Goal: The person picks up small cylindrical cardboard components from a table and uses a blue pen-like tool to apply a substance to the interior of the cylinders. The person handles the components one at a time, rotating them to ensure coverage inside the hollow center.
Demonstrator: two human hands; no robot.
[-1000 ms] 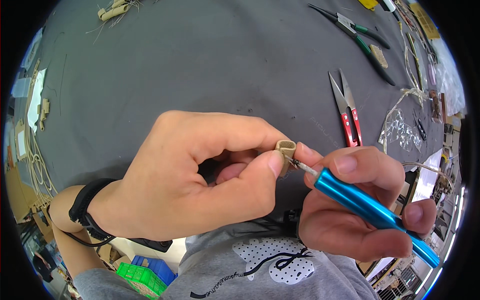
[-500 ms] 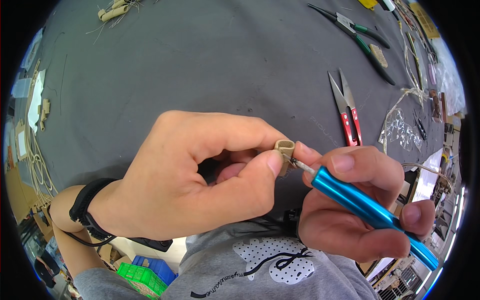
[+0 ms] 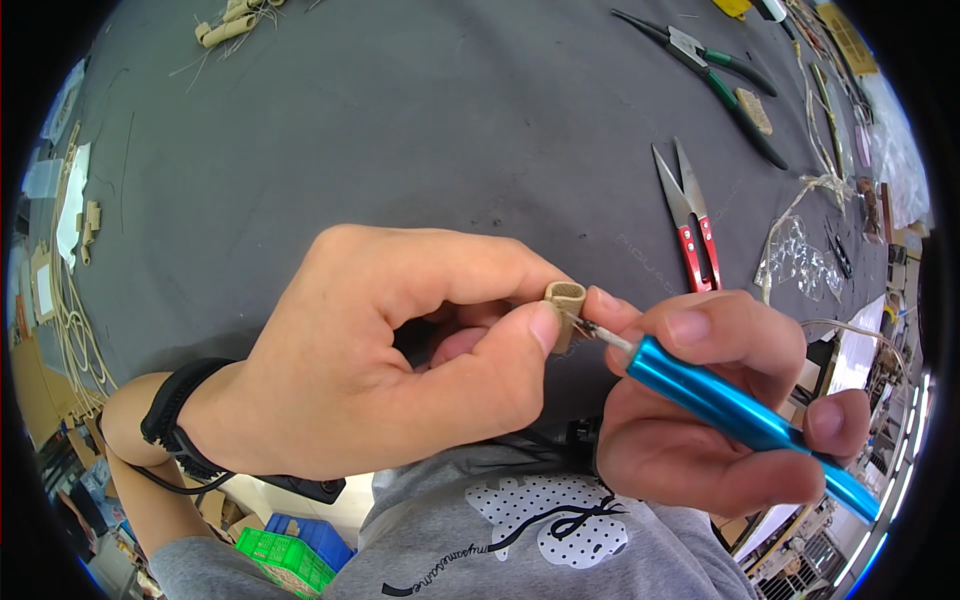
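Pinched between thumb and forefinger, a small beige flattened tube (image 3: 566, 295) is held by my left hand (image 3: 400, 350), its hollow end facing up. My right hand (image 3: 720, 400) grips the shiny blue handle of a thin-tipped hand tool (image 3: 715, 405), slanting down to the right. The tool's narrow grey shaft reaches the tube's side by my left thumb. Whether its fine tip has entered the tube is too small to tell. A right fingertip rests close against the tube's right side.
Red-handled thread snips (image 3: 690, 220) lie beyond my right hand, with green-handled pliers (image 3: 705, 75) farther off. Beige tubes with loose threads (image 3: 228, 28) sit at the far left. Cords (image 3: 70, 310) line the left edge; a clear plastic wrapper (image 3: 795, 260) lies right.
The beige tube has tipped slightly and moved a little left. The tool's rear end has risen slightly. Both hands keep their hold.
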